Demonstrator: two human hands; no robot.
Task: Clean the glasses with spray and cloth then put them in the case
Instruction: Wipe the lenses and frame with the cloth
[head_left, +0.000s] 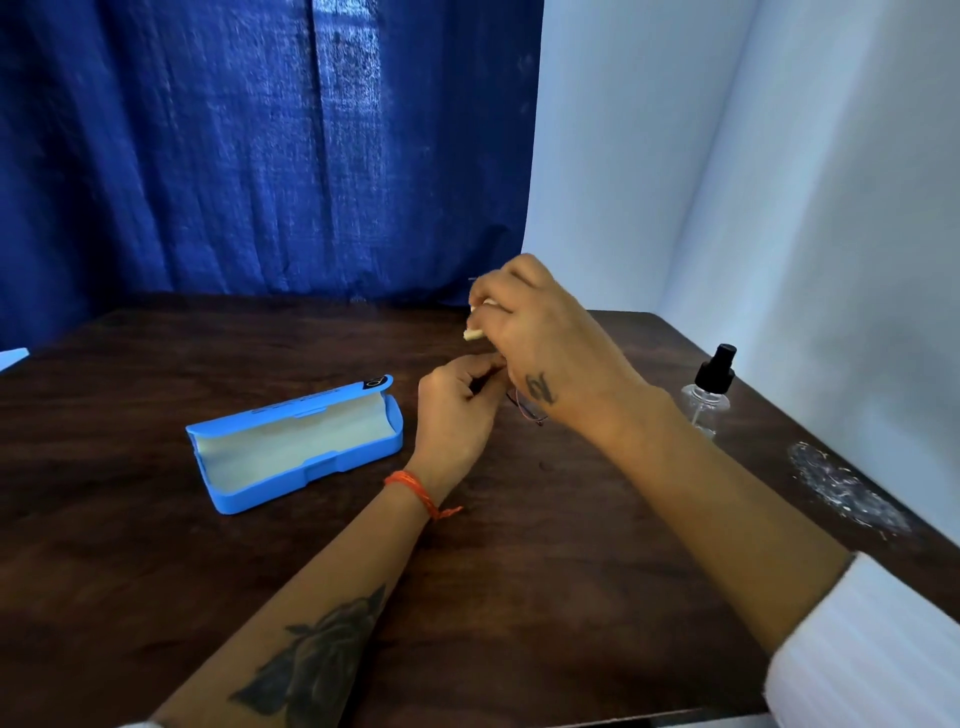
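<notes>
My left hand (457, 410) is closed around the glasses (527, 408) above the table; only part of a thin reddish frame shows below my right wrist. My right hand (540, 332) is just above and right of it, fingers pinched on a pale cloth (475, 325) that peeks out at the fingertips. The blue glasses case (296, 447) lies open on the table to the left of both hands, its pale lining empty. A clear spray bottle (709, 395) with a black nozzle stands upright to the right of my right wrist.
The dark wooden table (156, 545) meets a blue curtain (260, 156) at the back and a white wall (779, 208) on the right. A whitish scuffed patch (841, 488) marks the table near its right edge. A pale object's corner (13, 357) shows at far left.
</notes>
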